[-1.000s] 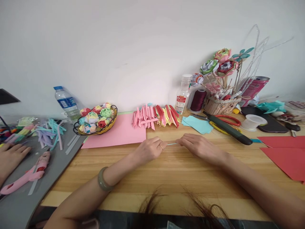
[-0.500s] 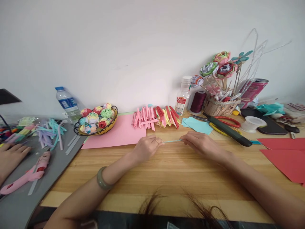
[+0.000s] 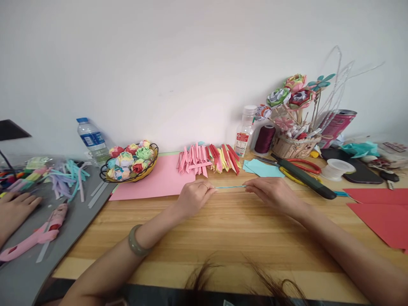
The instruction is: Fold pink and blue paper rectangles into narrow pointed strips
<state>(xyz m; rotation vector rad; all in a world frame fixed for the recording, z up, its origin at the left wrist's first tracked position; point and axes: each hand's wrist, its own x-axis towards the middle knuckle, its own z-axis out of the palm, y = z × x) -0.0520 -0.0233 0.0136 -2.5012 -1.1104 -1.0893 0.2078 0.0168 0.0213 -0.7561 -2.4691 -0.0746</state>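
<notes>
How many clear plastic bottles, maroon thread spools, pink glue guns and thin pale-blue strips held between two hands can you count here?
Clear plastic bottles: 2, a blue-capped bottle and a white-capped bottle
Maroon thread spool: 1
Pink glue gun: 1
Thin pale-blue strip between the left hand and right hand: 1
Total: 5

Matt blue paper, smooth wooden tabletop

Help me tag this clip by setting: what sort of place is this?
Probably a papercraft workspace, though whether in a home or a workshop I can't tell. The glue gun, paper flowers and folded paper suggest it.
</notes>
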